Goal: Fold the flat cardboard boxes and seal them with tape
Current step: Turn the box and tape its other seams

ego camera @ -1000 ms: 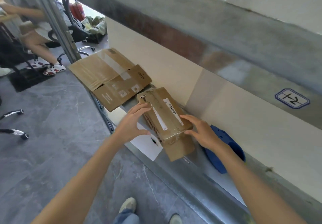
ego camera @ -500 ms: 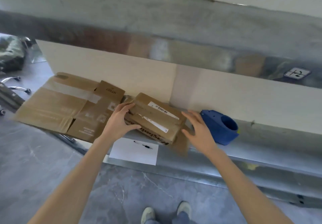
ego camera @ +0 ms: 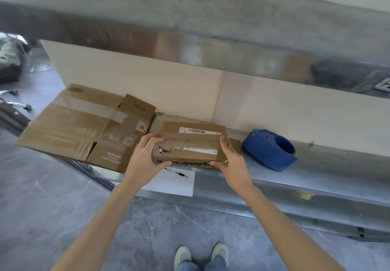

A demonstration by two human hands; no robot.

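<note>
Nearest me, my 2 hands clamp the small folded box (ego camera: 190,144): left hand (ego camera: 145,161) curled round its left end, right hand (ego camera: 234,163) round its right end. The box is at the front of the worktop (ego camera: 316,178), above a white sheet (ego camera: 175,184). Farther back, flat cardboard (ego camera: 84,127) lies to its left and a blue tape dispenser (ego camera: 270,150) to its right.

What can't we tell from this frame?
Head view:
- Ends of the cardboard box: covered by the left hand and right hand.
- Its front print: partly under both thumbs.
- Barcode label: too small to read.
- Blue tape dispenser: tape inside hidden by its shell.
- Shelf tag: cut off by the right edge.
</note>
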